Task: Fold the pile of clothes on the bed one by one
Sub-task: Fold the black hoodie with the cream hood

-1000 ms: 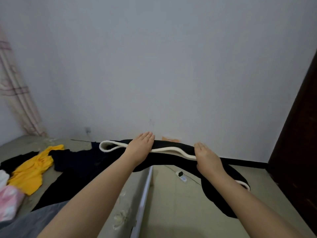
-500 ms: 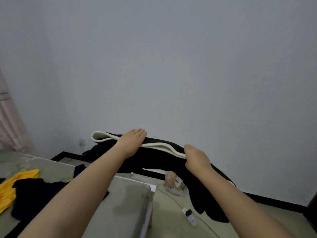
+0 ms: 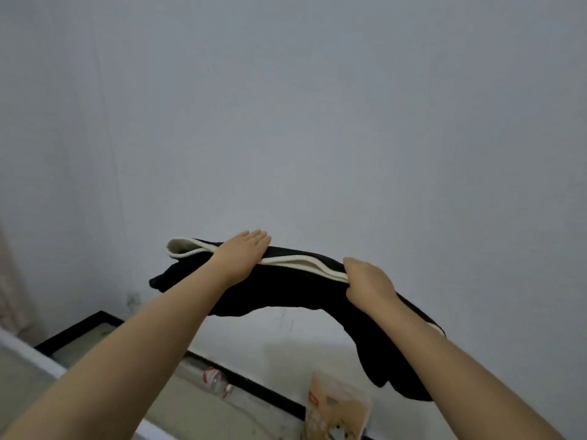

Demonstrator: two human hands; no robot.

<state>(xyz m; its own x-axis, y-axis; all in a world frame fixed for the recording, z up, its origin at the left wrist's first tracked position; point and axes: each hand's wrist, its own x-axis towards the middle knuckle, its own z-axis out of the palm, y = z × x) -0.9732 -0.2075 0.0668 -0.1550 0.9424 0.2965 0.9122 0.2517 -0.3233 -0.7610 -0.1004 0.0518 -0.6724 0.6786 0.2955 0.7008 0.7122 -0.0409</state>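
Note:
A black garment with a cream-white edge point(image 3: 286, 281) hangs in the air in front of the grey wall, held up at both ends. My left hand point(image 3: 243, 254) grips it near its left end, fingers laid flat over the top. My right hand point(image 3: 365, 281) is closed on the white trim further right. The garment's right part droops down behind my right forearm. The bed's corner point(image 3: 28, 360) shows only at the lower left; the rest of the clothes pile is out of view.
The plain wall fills most of the view. On the floor along the black skirting lie a plastic bottle point(image 3: 212, 377) and an orange-and-white bag point(image 3: 336, 411). A pale curtain point(image 3: 9, 281) hangs at the far left.
Both hands have lifted the black garment higher, off the bed. The view has tilted up and right, so the yellow and dark clothes on the bed have left the frame.

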